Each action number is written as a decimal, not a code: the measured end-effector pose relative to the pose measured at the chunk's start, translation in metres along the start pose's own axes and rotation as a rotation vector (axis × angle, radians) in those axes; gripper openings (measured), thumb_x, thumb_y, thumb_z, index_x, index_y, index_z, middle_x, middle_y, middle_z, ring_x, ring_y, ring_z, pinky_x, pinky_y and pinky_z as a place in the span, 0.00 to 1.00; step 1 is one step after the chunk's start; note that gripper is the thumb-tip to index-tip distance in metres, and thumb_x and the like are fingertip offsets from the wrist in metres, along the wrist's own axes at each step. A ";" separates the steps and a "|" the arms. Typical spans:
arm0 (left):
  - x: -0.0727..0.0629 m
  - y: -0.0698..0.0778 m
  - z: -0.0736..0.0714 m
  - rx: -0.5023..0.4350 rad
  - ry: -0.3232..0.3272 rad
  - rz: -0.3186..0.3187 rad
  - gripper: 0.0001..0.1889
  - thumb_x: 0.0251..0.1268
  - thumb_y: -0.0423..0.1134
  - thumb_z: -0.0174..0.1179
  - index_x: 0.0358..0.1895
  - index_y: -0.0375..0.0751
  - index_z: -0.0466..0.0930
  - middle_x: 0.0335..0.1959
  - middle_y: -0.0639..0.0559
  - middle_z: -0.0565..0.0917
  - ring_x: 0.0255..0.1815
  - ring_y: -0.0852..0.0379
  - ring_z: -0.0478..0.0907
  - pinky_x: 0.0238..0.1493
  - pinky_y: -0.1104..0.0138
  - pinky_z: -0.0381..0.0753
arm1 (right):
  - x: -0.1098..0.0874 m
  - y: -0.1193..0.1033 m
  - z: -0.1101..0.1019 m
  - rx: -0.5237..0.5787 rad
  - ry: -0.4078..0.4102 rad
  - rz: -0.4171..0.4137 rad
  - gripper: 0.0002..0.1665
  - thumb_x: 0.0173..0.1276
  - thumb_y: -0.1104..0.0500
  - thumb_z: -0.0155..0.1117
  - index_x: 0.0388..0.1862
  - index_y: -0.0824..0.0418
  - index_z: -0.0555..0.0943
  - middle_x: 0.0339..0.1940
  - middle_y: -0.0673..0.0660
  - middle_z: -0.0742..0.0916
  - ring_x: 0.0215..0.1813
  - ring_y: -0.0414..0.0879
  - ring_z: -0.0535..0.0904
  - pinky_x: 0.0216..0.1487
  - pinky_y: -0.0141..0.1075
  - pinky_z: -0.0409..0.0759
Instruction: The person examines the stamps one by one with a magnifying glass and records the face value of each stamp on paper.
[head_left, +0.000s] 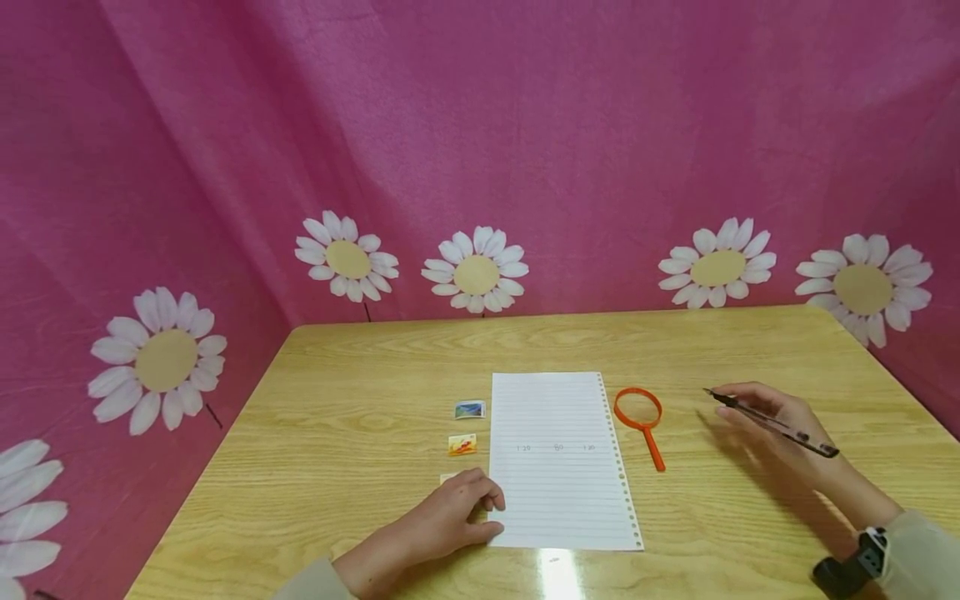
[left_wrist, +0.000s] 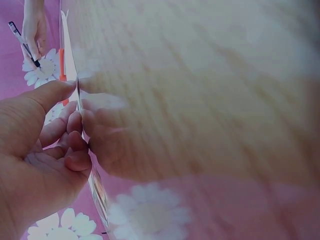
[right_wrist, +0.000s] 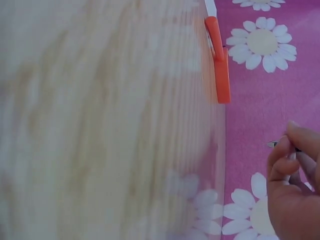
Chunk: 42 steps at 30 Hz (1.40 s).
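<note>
A sheet of lined paper (head_left: 555, 500) with punched holes down its right side bears faint pencil-like figures, among them 120 and 80. Against its lower left edge rests my left hand (head_left: 457, 512), fingers loosely bent and thumb tip on the paper. To the right, above the table, my right hand (head_left: 780, 429) pinches a dark pen (head_left: 783, 429), its tip pointing left. In the right wrist view, my right hand (right_wrist: 297, 175) hides most of the pen. Left of the paper lie a blue stamp (head_left: 470, 409) and a yellow-red stamp (head_left: 462, 444); my left hand mostly covers another.
An orange magnifying glass (head_left: 651, 442) lies between the paper and my right hand. The wooden table (head_left: 360, 400) reaches back to a pink cloth (head_left: 525, 125) printed with white daisies. A dark watch (head_left: 851, 567) sits on the right wrist.
</note>
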<state>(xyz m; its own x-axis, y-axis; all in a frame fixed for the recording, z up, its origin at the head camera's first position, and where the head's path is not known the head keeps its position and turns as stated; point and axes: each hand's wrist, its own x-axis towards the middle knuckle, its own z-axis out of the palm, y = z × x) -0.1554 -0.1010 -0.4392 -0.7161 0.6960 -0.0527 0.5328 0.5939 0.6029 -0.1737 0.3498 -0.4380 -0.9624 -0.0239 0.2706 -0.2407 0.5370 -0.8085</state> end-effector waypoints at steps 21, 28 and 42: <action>-0.001 0.000 0.000 -0.009 0.006 -0.001 0.08 0.64 0.42 0.65 0.42 0.46 0.78 0.36 0.60 0.74 0.39 0.70 0.69 0.45 0.75 0.72 | 0.011 -0.005 0.000 0.435 0.168 -0.160 0.13 0.70 0.73 0.54 0.51 0.65 0.79 0.34 0.43 0.88 0.34 0.33 0.81 0.30 0.26 0.73; 0.000 0.000 0.001 -0.017 0.000 -0.014 0.08 0.65 0.43 0.65 0.42 0.47 0.78 0.37 0.61 0.74 0.40 0.70 0.68 0.45 0.75 0.72 | 0.019 -0.003 -0.001 0.119 0.242 -0.097 0.07 0.68 0.70 0.60 0.43 0.63 0.78 0.28 0.34 0.83 0.28 0.31 0.78 0.26 0.24 0.71; 0.000 0.000 0.000 0.002 0.002 -0.005 0.08 0.64 0.42 0.65 0.42 0.46 0.78 0.36 0.61 0.74 0.39 0.70 0.68 0.46 0.75 0.72 | 0.045 -0.002 0.003 -0.376 -0.153 -0.224 0.11 0.65 0.70 0.63 0.38 0.58 0.72 0.20 0.46 0.79 0.23 0.28 0.66 0.24 0.29 0.65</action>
<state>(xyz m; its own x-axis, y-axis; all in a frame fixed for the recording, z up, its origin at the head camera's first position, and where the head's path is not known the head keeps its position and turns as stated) -0.1551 -0.1011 -0.4387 -0.7198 0.6920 -0.0543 0.5299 0.5983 0.6010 -0.2169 0.3450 -0.4263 -0.9064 -0.2829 0.3137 -0.4091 0.7726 -0.4855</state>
